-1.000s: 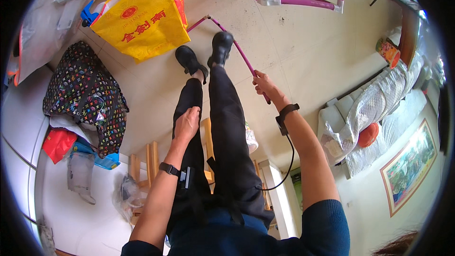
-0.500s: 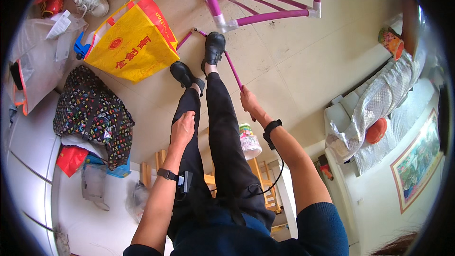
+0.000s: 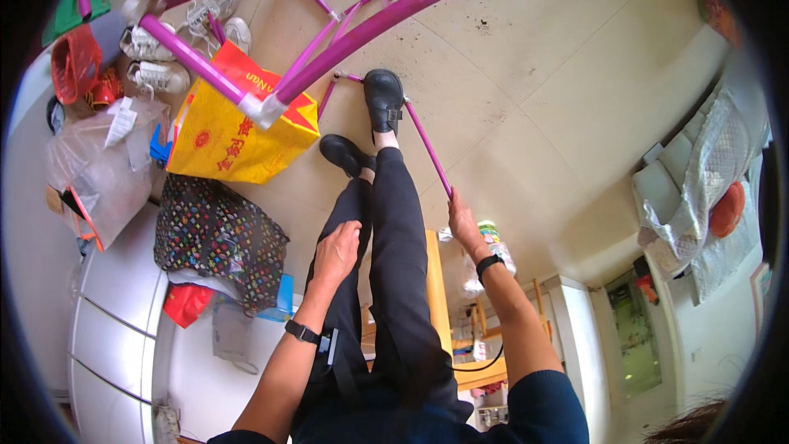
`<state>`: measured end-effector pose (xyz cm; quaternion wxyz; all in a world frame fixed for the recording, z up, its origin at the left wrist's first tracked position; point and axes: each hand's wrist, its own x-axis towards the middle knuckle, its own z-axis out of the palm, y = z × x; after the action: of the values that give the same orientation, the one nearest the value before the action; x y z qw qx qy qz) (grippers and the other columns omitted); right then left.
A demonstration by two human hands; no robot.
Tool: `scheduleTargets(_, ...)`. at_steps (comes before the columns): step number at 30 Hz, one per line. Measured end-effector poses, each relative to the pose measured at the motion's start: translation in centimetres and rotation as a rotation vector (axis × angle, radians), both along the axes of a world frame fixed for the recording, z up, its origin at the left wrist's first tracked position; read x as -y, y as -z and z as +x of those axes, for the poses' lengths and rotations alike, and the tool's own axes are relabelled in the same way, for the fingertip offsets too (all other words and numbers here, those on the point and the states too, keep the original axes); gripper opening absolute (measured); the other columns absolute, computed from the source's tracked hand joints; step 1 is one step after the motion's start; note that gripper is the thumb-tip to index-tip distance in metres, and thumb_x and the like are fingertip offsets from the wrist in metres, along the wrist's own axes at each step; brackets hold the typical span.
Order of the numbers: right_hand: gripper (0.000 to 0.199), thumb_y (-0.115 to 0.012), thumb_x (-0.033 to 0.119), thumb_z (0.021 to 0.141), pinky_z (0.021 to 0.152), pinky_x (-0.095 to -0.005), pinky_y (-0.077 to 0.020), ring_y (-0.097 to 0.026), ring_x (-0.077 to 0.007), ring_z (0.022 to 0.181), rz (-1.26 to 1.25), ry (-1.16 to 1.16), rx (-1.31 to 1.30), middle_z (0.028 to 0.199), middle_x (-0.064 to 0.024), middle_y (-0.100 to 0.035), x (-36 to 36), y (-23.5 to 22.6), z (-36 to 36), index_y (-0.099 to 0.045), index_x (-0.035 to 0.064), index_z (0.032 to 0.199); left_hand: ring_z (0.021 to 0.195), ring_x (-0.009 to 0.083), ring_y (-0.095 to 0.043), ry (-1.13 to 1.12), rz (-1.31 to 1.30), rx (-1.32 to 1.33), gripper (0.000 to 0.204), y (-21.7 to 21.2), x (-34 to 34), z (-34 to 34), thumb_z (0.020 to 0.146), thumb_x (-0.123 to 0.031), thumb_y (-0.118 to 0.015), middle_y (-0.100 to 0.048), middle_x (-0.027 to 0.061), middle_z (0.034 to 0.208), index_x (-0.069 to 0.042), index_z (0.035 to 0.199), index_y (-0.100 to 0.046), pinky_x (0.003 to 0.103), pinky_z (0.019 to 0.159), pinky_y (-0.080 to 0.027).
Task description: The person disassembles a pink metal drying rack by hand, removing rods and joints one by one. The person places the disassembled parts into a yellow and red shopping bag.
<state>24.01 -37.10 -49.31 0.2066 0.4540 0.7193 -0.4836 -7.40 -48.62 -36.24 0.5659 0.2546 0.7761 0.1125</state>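
**Seated person grips a thin pink rod, one foot resting on its far end**

The right hand (image 3: 463,226) is closed around the near end of a thin pink rod (image 3: 427,146). The rod runs away from the hand across the floor to a black shoe (image 3: 383,99), which rests on or against its far end. The left hand (image 3: 337,251) lies loosely open, palm down, on the left thigh of dark trousers and holds nothing. Each wrist wears a dark band.

The floor (image 3: 526,74) is pale beige tile with faint joints. A second black shoe (image 3: 345,154) sits just left of the first. Beyond the feet stands a larger pink tube frame (image 3: 353,37) with white joints, reaching across the top of the view. To the left lie a yellow and red shopping bag (image 3: 222,136), a dark bag with small coloured patterns (image 3: 214,238), a clear plastic bag (image 3: 99,168) and white sneakers (image 3: 156,57). A wooden stool (image 3: 436,279) shows beneath the legs.

The rod lies ahead and slightly right of the body, well apart from the left hand.
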Motion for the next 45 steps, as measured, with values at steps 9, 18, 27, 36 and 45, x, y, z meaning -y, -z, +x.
scheduleTargets(9,0.043,-0.041,0.015,0.097,0.078,-0.0513,-0.0484,-0.059,-0.0441,0.096,0.017,0.149,0.139,0.115,-0.0254,-0.059,5.0,7.7,7.4,-0.036,0.0155,0.139,0.087,0.0390,-0.061,0.191,-0.040,-0.005,0.016,0.8,-1.4,-1.0,0.092,-0.013,-0.051,-0.064,0.0161,0.097,-0.005,0.105,-0.058,0.045,0.074,-0.050)
scheduleTargets(18,0.016,-0.046,0.010,0.093,0.068,-0.0506,-0.0425,-0.052,-0.0429,0.082,0.205,0.165,0.224,0.089,-0.0225,-0.052,1.3,6.4,11.2,-0.047,0.0054,0.108,0.088,0.0351,-0.063,0.100,-0.032,0.048,0.019,4.0,-0.8,-1.8,0.093,-0.013,-0.049,-0.064,0.0178,0.096,-0.004,0.107,-0.059,0.043,0.078,-0.050)
scheduleTargets(27,0.030,-0.046,0.024,0.099,0.063,-0.0254,-0.0405,-0.044,-0.0106,0.070,-0.114,0.708,0.131,0.082,-0.0027,-0.044,3.4,-9.0,4.5,-0.044,0.0057,0.124,0.119,0.0352,-0.052,0.221,0.009,-0.168,0.041,29.6,1.2,-11.7,0.091,-0.018,-0.047,-0.056,0.0220,0.126,0.000,0.127,-0.050,0.040,0.102,-0.039)
scheduleTargets(36,0.022,-0.045,0.012,0.099,0.064,-0.0222,-0.0393,-0.044,-0.0078,0.070,-0.109,0.804,0.232,0.078,0.0016,-0.044,-3.7,-16.9,3.4,-0.044,0.0060,0.120,0.130,0.0381,-0.039,-0.044,-0.220,-0.193,0.063,39.6,-1.2,-8.9,0.085,-0.014,-0.058,-0.039,0.0257,0.140,-0.001,0.141,-0.032,0.044,0.107,-0.033)
scheduleTargets(45,0.024,-0.047,0.016,0.099,0.061,-0.0212,-0.0382,-0.042,-0.0069,0.067,-0.107,0.880,0.191,0.076,0.0021,-0.041,-2.4,-16.9,2.9,-0.042,0.0069,0.120,0.114,0.0404,-0.052,-0.135,-0.131,-0.206,0.048,39.5,1.2,-4.7,0.093,-0.026,-0.053,-0.055,0.0248,0.124,-0.013,0.138,-0.040,0.048,0.093,-0.042)
